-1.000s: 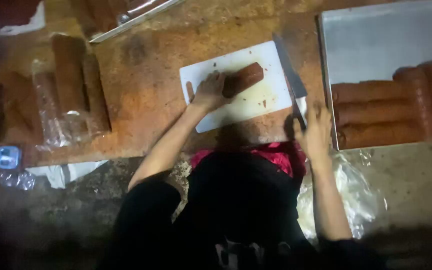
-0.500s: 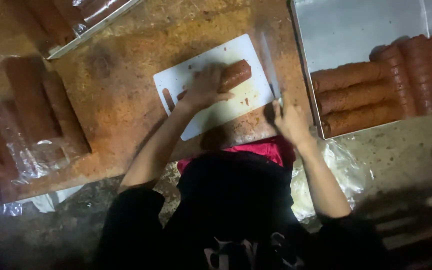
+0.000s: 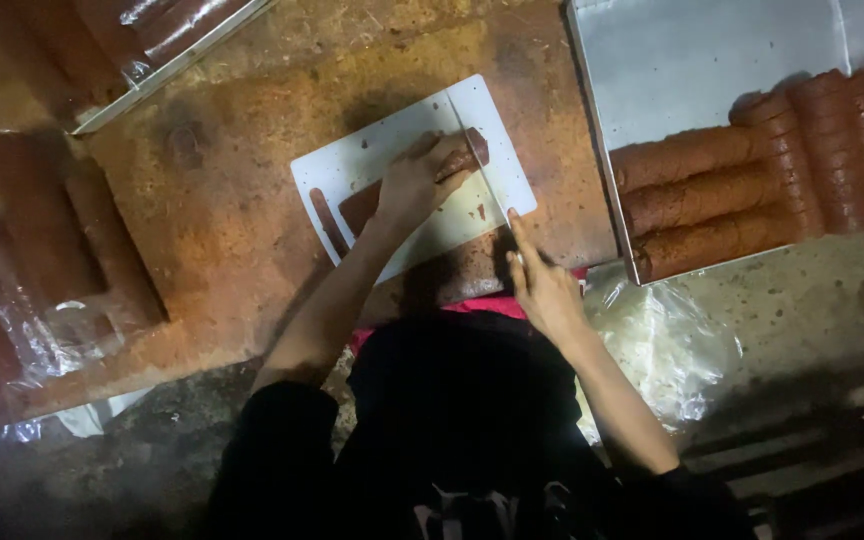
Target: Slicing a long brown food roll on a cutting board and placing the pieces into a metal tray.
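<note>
Rust-stained worktop (image 3: 222, 230) carried one steel tray (image 3: 712, 60) with three brown logs lying flat and more stacked beside them, and one white cutting board (image 3: 352, 165). My left hand (image 3: 417, 185) pressed one sausage log (image 3: 464, 158) onto the board; my right hand (image 3: 544, 285) gripped one knife (image 3: 487, 175), blade over it.

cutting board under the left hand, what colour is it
White, smeared with reddish-brown bits; the cutting board shows in the head view.

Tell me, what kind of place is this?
Probably a small food-preparation workshop, perhaps for sausage. A worn brown table holds a white cutting board where hands press a reddish-brown log, and a metal tray alongside holds rows of similar logs.
</note>
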